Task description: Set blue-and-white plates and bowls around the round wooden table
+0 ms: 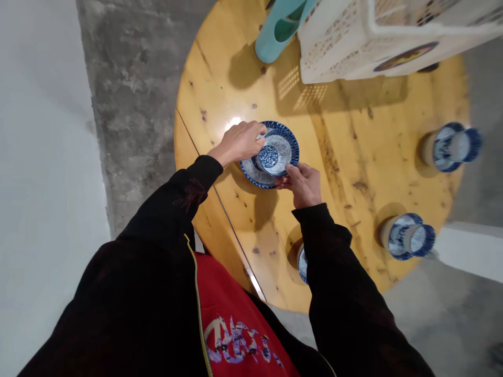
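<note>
Two blue-and-white plates lie stacked on a round wooden table [346, 157]. My left hand [240, 141] is closed on the far left rim of the upper plate [277, 149], which sits tilted on the lower plate [255, 175]. My right hand [301, 182] pinches the near rim of the same stack with fingers and thumb. Both sleeves are black.
A white perforated plastic crate [373, 36] stands at the table's far side, with a teal container [279, 29] beside it. Stacks of blue-and-white bowls stand at the right [451, 146], the near right [408, 236], and partly hidden under my right forearm [302, 264]. Concrete floor surrounds the table.
</note>
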Demonstrator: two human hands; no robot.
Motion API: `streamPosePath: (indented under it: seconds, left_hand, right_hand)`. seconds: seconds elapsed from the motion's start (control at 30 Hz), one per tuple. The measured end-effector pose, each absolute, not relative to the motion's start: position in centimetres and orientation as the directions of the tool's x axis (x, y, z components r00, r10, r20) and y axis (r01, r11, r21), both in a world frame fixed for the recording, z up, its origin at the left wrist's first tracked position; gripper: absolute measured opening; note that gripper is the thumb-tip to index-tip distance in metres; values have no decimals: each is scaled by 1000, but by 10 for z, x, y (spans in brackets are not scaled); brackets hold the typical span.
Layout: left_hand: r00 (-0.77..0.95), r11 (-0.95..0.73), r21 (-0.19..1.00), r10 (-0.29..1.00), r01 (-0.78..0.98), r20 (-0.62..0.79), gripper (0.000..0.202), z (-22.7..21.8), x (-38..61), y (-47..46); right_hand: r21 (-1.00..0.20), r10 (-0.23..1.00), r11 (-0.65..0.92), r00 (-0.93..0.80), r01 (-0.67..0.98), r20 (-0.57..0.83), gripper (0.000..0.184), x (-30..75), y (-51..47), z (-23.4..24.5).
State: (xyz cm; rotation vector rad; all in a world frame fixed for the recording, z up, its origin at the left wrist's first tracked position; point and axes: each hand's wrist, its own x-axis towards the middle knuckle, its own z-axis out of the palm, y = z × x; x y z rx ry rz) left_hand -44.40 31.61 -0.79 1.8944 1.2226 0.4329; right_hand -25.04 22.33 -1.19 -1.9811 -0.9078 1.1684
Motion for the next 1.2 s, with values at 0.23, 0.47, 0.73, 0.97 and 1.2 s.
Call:
streamPosePath:
  seconds: [0.23, 0.47, 0.73, 0.97, 1.2]
  left_hand:
    - [486, -189, 792, 861, 581, -151, 23, -8, -445, 315]
    - [500, -194, 802, 854, 565, -145, 24, -9, -445, 318]
    - [500, -168, 826, 853, 538, -152, 26, -8, -447, 319]
    - [490, -166, 823, 858, 544, -151, 25, -13, -445, 320]
    - [442, -141, 828, 886, 543, -139, 23, -8, -456, 321]
  right_hand:
    - [-823, 853, -484, 371, 298, -367, 19, -249, 221, -14]
    - [-803, 849, -498, 370, 326, -376, 21, -248, 220, -13]
    - [-808, 852, -492, 371, 322, -371, 20, -250, 219, -12]
    - [-799, 850, -500, 369, 335, -377, 19, -250, 220, -13]
    - [-836, 846, -471, 413, 283, -336, 21, -248, 214, -1]
